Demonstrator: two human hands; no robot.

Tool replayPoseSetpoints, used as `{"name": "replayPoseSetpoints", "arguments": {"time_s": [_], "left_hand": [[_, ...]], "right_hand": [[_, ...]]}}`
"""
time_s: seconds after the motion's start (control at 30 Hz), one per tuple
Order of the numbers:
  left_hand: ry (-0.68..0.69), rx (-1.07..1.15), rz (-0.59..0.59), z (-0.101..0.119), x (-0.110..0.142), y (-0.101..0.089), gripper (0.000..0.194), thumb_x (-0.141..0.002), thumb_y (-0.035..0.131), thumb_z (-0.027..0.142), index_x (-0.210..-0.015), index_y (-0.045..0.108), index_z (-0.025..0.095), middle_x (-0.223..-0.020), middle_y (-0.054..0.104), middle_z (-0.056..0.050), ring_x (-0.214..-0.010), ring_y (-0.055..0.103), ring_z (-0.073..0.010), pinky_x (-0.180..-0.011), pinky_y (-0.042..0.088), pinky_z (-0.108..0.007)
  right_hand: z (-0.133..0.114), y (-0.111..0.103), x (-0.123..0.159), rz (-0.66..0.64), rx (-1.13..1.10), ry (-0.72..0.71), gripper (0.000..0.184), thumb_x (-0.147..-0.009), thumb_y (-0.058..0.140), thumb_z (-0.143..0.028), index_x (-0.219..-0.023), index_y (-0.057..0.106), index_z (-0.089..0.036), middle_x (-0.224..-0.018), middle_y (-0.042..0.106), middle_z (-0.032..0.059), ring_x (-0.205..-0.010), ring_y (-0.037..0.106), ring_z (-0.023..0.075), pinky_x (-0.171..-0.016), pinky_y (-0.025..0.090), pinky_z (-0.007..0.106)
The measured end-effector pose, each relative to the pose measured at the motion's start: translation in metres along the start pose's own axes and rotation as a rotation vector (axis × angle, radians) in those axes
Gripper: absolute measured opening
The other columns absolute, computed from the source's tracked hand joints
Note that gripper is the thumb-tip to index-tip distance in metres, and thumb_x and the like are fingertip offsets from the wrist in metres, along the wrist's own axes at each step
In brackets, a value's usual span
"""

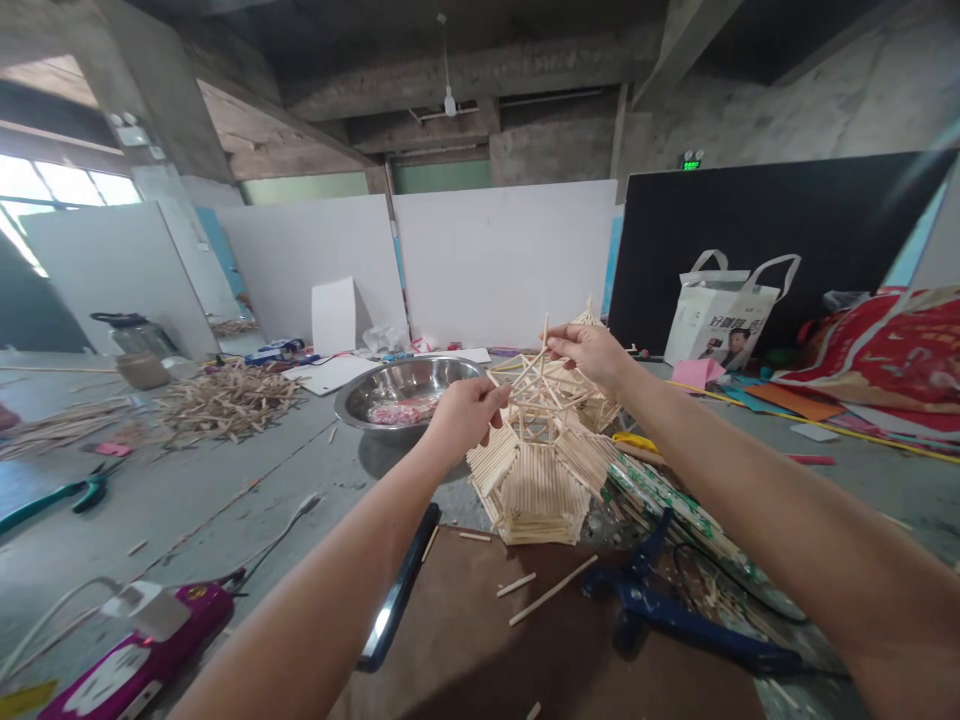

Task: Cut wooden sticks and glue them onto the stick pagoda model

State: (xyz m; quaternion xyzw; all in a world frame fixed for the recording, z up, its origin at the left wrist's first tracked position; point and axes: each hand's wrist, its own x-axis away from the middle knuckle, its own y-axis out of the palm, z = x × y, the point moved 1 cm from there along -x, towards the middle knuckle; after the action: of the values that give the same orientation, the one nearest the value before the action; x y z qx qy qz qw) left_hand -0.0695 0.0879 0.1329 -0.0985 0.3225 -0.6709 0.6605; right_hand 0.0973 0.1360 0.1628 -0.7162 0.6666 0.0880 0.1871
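The stick model stands on the grey surface, just beyond a brown board. We see pale, slim sticks laid side by side into sloping panels around an open, many-sided frame, with a layered base below; another stick-built piece rises behind it.

Among the containers, the largest is a red bag at the far right, crumpled and shiny, its contents hidden from us. Next comes a white carrier bag, upright on two looped handles' side of a black panel; we cannot see inside. The round, polished metal bowl, left of the model, holds something pink and white, too blurred to name. A clear jar with a dark lid stands farther left, near a loose heap of short sticks.

On the right lies a blue glue gun; at lower left is a glossy purple power strip with a white plug.

Our right hand has its fingertips closed on an upright stick above the frame. Our left hand pinches a slanting stick beside it.
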Motion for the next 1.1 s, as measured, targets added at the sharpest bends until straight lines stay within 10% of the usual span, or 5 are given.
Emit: {"name": "replayPoseSetpoints", "arguments": {"time_s": [1.1], "left_hand": [[-0.07, 0.381, -0.02, -0.003, 0.012, 0.014, 0.025, -0.074, 0.043, 0.036, -0.06, 0.044, 0.015, -0.041, 0.044, 0.006, -0.025, 0.033, -0.0023, -0.026, 0.019, -0.016]], "right_hand": [[0.011, -0.003, -0.008, -0.049, 0.091, 0.027, 0.019, -0.056, 0.065, -0.029, -0.062, 0.055, -0.013, -0.051, 0.052, -0.0026, -0.049, 0.046, 0.0061, -0.047, 0.034, 0.019]]}}
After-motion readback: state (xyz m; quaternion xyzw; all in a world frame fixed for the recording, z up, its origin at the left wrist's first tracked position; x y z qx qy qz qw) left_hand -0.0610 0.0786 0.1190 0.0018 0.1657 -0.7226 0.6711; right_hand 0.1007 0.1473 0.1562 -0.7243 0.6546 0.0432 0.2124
